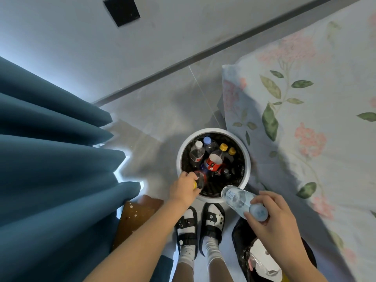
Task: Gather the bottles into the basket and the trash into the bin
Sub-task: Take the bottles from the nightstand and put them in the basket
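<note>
Your left hand [184,188] fingers grip a yellow-cap bottle [199,181], maybe already inside the basket [247,157]; right hand [274,212] fingers pinch the clear bottle [237,198], pointing toward basket.

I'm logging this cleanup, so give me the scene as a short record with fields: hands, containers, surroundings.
left hand: grips yellow-capped bottle over the basket's near rim
right hand: holds clear water bottle by its cap end, base toward the basket
basket: round, white-rimmed, already holding several bottles
bin bag: black, by the right foot
surroundings: teal curtain, floral bedsheet
</note>
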{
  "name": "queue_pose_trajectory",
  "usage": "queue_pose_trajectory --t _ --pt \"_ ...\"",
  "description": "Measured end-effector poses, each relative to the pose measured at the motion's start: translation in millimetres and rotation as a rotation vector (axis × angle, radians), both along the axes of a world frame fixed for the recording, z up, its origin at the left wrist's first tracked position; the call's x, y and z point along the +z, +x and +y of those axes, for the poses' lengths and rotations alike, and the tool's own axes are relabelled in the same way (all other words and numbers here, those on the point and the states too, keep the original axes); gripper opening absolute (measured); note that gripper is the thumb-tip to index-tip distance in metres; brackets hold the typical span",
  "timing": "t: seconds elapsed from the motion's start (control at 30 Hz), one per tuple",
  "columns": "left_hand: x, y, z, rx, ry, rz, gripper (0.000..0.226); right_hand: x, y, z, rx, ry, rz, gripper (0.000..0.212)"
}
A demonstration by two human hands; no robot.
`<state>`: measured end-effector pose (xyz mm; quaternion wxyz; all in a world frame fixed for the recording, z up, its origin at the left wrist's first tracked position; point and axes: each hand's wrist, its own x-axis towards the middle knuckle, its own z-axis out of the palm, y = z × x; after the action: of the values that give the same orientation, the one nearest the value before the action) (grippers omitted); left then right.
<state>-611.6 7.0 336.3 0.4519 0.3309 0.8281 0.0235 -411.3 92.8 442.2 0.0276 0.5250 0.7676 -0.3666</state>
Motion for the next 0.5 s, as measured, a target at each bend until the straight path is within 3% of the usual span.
queue_pose_trajectory --t 0.13,0.33,0.5 --pt "15.7 -10.7 -2.3 0.131 0.041 -0.1 0.044 -0.8 -11.6 7.6 0.043 -0.04 -0.034 0.026" --pt "42.1 -34.7 3.3 0.219 0.13 -0.049 0.027 -22.2 -43.4 17.6 0.121 -0.101 -0.052 0.023" --pt "49.4 -40.6 7.5 0.208 0.166 -0.054 0.024 -66.7 -77.0 21.3 0.312 -0.092 -0.124 0.025"
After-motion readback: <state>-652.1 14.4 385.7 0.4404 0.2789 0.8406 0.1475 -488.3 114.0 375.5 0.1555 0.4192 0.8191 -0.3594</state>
